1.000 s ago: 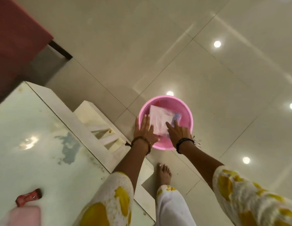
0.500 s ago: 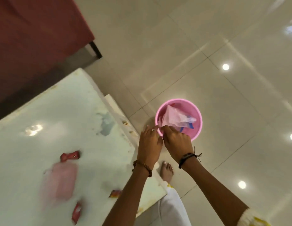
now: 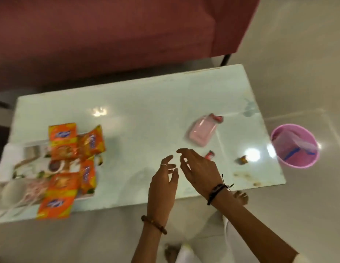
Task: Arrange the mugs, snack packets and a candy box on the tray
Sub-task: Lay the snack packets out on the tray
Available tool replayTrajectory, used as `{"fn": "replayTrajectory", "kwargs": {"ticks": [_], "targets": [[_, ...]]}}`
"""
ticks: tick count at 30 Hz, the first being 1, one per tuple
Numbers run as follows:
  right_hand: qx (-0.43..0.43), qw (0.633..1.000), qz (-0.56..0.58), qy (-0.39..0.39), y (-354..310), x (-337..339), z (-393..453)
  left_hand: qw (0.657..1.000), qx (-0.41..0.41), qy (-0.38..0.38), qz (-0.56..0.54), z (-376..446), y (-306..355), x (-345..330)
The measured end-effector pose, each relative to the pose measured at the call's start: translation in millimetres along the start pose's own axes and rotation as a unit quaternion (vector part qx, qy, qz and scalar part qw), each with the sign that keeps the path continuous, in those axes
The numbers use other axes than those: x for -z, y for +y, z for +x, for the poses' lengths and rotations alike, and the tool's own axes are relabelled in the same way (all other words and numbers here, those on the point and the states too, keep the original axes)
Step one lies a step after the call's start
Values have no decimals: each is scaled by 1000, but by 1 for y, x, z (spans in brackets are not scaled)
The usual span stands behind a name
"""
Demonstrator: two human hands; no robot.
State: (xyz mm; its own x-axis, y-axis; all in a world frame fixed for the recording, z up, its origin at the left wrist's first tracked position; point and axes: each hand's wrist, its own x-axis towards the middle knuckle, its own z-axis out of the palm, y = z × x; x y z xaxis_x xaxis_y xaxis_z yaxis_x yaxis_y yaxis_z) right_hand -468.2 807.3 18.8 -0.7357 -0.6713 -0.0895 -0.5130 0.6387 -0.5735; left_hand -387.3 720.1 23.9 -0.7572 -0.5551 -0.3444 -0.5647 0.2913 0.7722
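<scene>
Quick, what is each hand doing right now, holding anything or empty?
Left hand: open, fingers spread, holding nothing, above the table.
Right hand: open, holding nothing, beside the left.

I cannot read any text here. The orange snack packets (image 3: 64, 138) on the tray (image 3: 9, 164) each carry a blue oval logo with white lettering, but motion blur smears it beyond reading. The same holds for the packet (image 3: 55, 204) nearest me and the ones (image 3: 92, 142) beside it. The pink box (image 3: 202, 132) on the bench (image 3: 146, 111) shows no legible label, and the small wrapped sweets (image 3: 210, 154) near it are too tiny to make out.
</scene>
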Motion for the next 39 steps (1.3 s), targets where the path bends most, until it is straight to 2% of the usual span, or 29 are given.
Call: {"fn": "replayTrajectory", "kwargs": {"ticks": [4, 9, 12, 16, 18, 20, 21, 23, 25, 27, 29, 33, 36, 39], "targets": [[58, 997, 6, -55, -87, -56, 2, 998, 26, 54, 10, -39, -64, 83], [97, 990, 16, -100, -158, -114, 26, 994, 47, 93, 30, -47, -123, 151], [68, 989, 40, -125, -189, -149, 51, 992, 57, 102, 52, -29, -155, 187], [-17, 993, 80, -87, -219, -182, 87, 993, 73, 87, 22, 15, -192, 232], [-56, 993, 81, -58, -229, -191, 98, 994, 89, 58, 21, 36, -206, 248], [-70, 993, 77, -58, -239, -204, 105, 996, 86, -3, 22, 54, -223, 262], [-70, 992, 77, -71, -244, -211, 107, 993, 80, -48, 72, 62, -233, 266], [-63, 990, 59, -115, -254, -227, 109, 952, 82, -162, 247, 74, -253, 271], [-61, 984, 37, -166, -263, -248, 107, 908, 90, -216, 348, 81, -273, 272], [-69, 978, 16, -198, -273, -268, 104, 902, 73, -212, 369, 84, -286, 268], [-92, 971, -22, -220, -279, -283, 100, 912, 56, -184, 362, 82, -292, 260], [-169, 964, -55, -197, -288, -300, 94, 941, 28, -64, 331, 79, -293, 249], [-194, 967, -56, -156, -290, -304, 94, 947, 54, -86, 305, 80, -300, 244], [-203, 965, -60, -152, -293, -302, 93, 948, 66, -91, 298, 83, -299, 247]]}}
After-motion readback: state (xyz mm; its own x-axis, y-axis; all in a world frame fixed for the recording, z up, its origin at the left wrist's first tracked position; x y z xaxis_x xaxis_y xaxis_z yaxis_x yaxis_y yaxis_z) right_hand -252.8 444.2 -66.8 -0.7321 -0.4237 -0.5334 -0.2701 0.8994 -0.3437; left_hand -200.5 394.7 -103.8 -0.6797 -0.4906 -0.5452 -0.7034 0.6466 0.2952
